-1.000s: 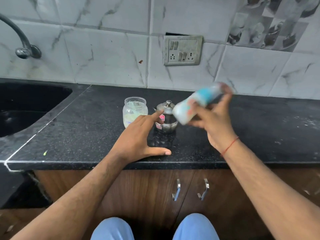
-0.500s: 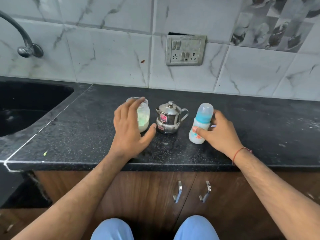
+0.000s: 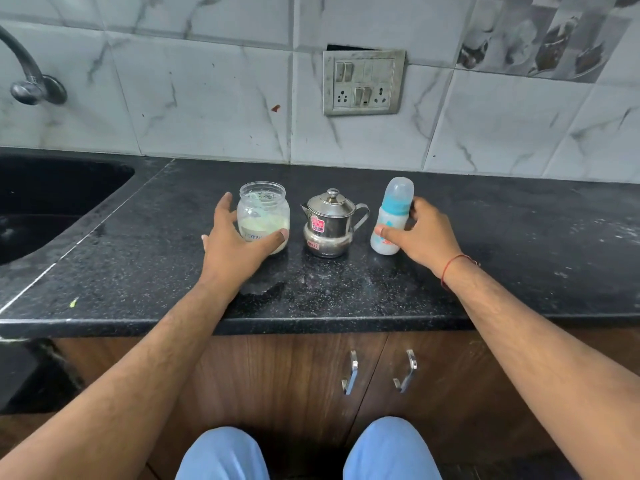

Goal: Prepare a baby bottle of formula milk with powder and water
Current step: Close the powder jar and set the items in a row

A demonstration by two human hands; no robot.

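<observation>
Labels are too blurred to read. Left hand (image 3: 231,241) cups the powder jar (image 3: 264,216); right hand (image 3: 423,233) grips the upright baby bottle (image 3: 393,216), steel pot (image 3: 329,223) between, mid-worktop (image 3: 346,292) toward the back edge.

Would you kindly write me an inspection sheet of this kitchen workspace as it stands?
Surface: black speckled countertop, dusty patches at right.
Job's things: open powder jar, lidded steel pot, capped baby bottle, in a row, upright.
Clutter: small green scrap near the front edge.
Hands: left hand grips the jar; right hand grips the bottle.
Cables: nothing seen.
Surroundings: sink, tap, wall socket, cabinet doors.
</observation>
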